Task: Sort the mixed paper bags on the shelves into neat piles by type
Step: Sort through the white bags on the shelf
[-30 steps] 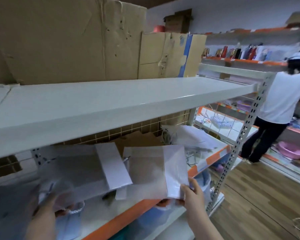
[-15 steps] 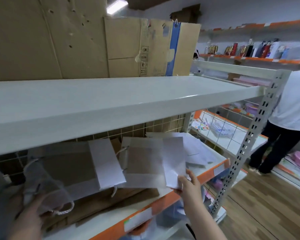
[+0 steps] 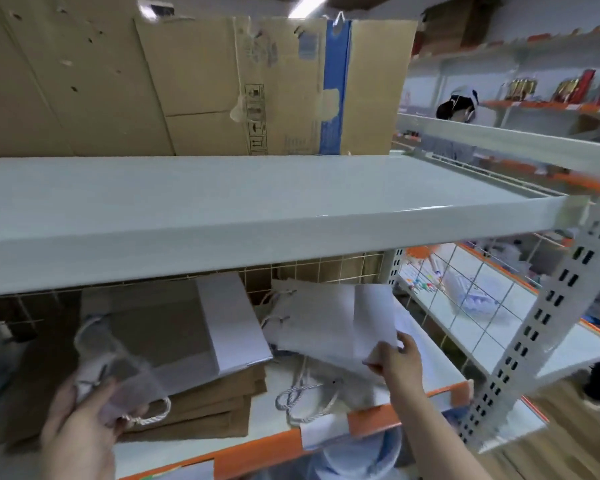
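Since the earlier frame the right hand (image 3: 397,362) has lifted its white paper bag (image 3: 329,323) off the lower shelf (image 3: 409,393), pinching one corner; the left hand (image 3: 84,420) apparently grips another bag (image 3: 146,341). Light, floppy, crease-prone: best held along an edge.

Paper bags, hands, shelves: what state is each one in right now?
Left hand: grips a grey-and-white paper bag by its handle end.
Right hand: pinches a white paper bag at its corner, lifted and tilted.
Brown paper bags: stacked flat on the lower shelf.
Upper shelf: bare in front, cardboard boxes behind.
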Available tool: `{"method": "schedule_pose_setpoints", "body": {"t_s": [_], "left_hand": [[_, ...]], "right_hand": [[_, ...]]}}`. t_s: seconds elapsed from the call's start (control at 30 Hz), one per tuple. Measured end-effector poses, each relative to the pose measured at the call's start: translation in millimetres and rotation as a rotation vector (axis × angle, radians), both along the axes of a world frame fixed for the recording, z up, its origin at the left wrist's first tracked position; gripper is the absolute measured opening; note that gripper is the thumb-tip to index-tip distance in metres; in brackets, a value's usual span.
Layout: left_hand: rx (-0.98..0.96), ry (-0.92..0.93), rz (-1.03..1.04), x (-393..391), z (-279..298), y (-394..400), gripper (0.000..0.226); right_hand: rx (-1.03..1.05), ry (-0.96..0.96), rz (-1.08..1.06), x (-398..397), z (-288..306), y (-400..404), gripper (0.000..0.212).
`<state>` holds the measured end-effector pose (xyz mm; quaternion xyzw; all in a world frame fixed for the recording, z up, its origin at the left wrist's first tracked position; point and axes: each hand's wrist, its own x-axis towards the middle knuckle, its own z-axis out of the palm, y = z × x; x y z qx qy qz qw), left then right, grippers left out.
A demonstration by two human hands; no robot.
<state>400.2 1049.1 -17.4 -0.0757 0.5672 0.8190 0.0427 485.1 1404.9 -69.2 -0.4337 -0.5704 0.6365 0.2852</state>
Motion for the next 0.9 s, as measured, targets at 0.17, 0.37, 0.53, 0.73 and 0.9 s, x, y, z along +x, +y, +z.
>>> {"method": "schedule_pose_setpoints", "body": {"t_s": [0.17, 0.37, 0.53, 0.73, 0.9], "left_hand": [[-0.097, 0.086, 0.052, -3, -5, 63, 0.038], [-0.235, 0.112, -0.047, -16, -14, 138, 0.014], [-0.411, 0.224, -0.141, -26, -21, 188, 0.028], [-1.320, 0.396, -0.129, -44, -48, 215, 0.030], [-1.642, 0.811, 0.028, -36, -57, 216, 0.049]], "right_hand": [[0.533, -0.310, 0.244, -6, -22, 33, 0.048], [0.816, -0.617, 0.357, -6, -44, 50, 0.026], [0.849, -0.609, 0.454, -1, -51, 59, 0.034], [0.734, -0.544, 0.509, 2, -40, 61, 0.039], [0.848, -0.596, 0.509, 2, -41, 54, 0.052]]}}
